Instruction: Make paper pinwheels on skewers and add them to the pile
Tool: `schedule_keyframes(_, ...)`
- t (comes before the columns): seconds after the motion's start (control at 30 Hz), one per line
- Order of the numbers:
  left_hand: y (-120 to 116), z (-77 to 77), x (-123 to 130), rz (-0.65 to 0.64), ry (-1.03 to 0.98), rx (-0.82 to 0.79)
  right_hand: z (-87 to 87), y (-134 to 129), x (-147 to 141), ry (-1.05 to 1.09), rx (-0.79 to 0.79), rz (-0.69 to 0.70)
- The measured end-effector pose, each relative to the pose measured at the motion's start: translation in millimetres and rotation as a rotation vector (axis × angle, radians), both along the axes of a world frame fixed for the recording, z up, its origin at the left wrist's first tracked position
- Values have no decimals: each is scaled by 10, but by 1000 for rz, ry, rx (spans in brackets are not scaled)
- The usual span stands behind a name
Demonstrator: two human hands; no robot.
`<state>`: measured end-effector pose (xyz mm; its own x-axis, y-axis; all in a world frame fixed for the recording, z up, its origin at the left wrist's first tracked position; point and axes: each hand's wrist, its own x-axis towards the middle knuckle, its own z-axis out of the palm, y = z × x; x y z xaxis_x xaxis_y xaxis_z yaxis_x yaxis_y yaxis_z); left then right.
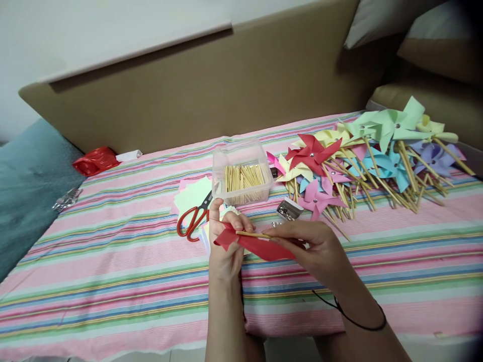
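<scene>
My left hand is closed on the left part of a red paper pinwheel, its index finger pointing up. My right hand pinches a short wooden stick that lies along the upper side of the red paper. The fingers of both hands hide part of the paper. Just beyond the hands, a small box of metal fasteners stands on the striped cloth, with a few loose fasteners beside it.
A clear plastic box holds wooden sticks. Left of it, red-handled scissors rest on coloured paper sheets. Finished pinwheels are piled at right. A red bag lies far left, near a teal cushion.
</scene>
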<state>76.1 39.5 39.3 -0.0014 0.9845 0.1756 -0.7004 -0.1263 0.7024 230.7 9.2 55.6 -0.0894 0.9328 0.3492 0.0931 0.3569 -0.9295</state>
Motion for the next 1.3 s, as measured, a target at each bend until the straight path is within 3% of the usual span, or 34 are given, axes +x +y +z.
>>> schedule_keyframes(0.4, 10, 9, -23, 0, 7, -6, -1, 9, 17, -16, -85, 47)
schedule_keyframes(0.67, 117, -36, -37, 265, 145, -99, -97, 68, 147, -168, -221, 48)
schedule_keyframes(0.9, 167, -69, -38, 353, 166, -188, -222, 84, 185, -249, -245, -124)
schedule_keyframes(1.3, 179, -25, 15, 458, 199, -344, -240, 108, 271, -192, -264, -207)
